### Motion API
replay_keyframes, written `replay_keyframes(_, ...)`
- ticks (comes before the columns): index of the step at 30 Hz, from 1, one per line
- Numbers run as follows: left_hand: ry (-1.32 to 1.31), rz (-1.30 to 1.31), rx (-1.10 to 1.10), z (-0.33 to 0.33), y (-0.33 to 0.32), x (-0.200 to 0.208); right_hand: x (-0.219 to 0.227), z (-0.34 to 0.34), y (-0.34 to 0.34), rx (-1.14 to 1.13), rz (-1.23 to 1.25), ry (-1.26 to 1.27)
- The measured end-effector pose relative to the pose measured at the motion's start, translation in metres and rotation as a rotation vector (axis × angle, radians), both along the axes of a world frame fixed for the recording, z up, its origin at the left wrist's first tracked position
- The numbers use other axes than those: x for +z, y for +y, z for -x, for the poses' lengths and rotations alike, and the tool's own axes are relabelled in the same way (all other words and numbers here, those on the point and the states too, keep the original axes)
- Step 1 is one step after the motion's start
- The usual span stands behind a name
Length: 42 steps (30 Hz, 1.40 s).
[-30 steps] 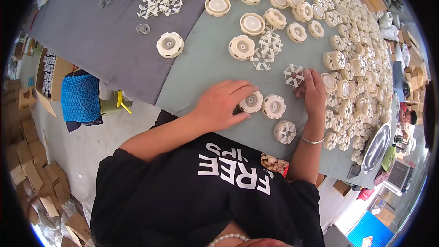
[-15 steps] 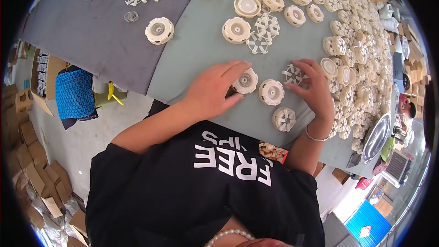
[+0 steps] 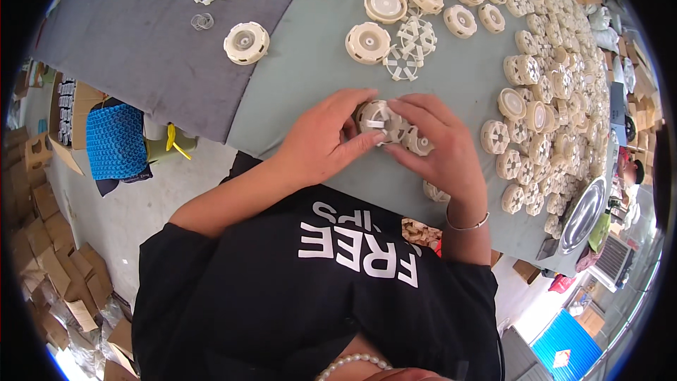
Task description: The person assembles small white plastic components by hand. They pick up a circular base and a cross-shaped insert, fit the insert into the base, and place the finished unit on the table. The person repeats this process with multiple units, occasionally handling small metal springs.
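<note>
My left hand (image 3: 326,134) grips a cream round plastic housing (image 3: 369,107) from its left, thumb on the near side and fingers on the far side. A pale spoked plastic piece (image 3: 376,124) lies against the top of that housing, tilted. My right hand (image 3: 446,142) pinches this piece from the right, fingertips close to those of my left hand. Under the right hand another cream housing (image 3: 421,144) shows partly. Beside the right wrist a housing with a spoked top (image 3: 436,192) is mostly covered by the hand.
Loose spoked pieces (image 3: 402,65) lie beyond my hands, near several open housings (image 3: 367,42). A dense mass of housings (image 3: 546,85) covers the table's right side. On the grey cloth (image 3: 176,63) at left are a housing (image 3: 246,43) and wire springs (image 3: 202,21). A metal tray (image 3: 584,215) stands at right.
My right hand has moved left with the spoked piece and brought it onto the housing in my left hand. It now covers part of the two nearby housings.
</note>
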<state>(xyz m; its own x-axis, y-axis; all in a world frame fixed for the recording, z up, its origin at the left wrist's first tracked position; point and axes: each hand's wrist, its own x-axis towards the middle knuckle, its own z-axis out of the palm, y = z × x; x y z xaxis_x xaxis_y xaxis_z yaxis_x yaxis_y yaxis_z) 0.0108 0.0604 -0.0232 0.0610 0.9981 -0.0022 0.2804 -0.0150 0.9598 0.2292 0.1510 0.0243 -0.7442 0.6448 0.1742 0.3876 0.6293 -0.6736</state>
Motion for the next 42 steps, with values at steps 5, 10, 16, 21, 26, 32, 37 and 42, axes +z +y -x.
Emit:
replay_keyframes(5,0.014,-0.012,0.041,-0.002,0.003,-0.005,-0.008,0.005,-0.002,0.020,-0.039,-0.053)
replay_keyframes(10,0.098,-0.040,0.094,-0.007,0.003,-0.004,-0.003,0.008,-0.010,-0.024,-0.023,-0.178)
replay_keyframes(16,0.148,-0.067,0.075,-0.006,0.020,-0.009,-0.014,0.005,-0.003,-0.058,-0.104,-0.186)
replay_keyframes(21,0.069,-0.071,0.115,0.007,0.018,-0.011,-0.018,-0.002,0.005,-0.092,-0.048,-0.149)
replay_keyframes(26,0.626,-0.347,0.688,0.140,0.021,0.011,0.007,-0.077,0.049,-0.756,-0.228,-0.137)
replay_keyframes(32,1.048,-0.360,0.644,0.242,0.029,-0.031,-0.006,-0.051,0.065,-0.507,-0.127,-0.139)
replay_keyframes(37,0.892,-0.307,0.501,0.221,0.039,-0.027,-0.026,0.010,0.057,-0.172,-0.082,-0.138)
replay_keyframes(42,0.790,-0.469,0.372,0.178,0.045,-0.010,-0.022,-0.022,0.054,-0.152,0.094,-0.109)
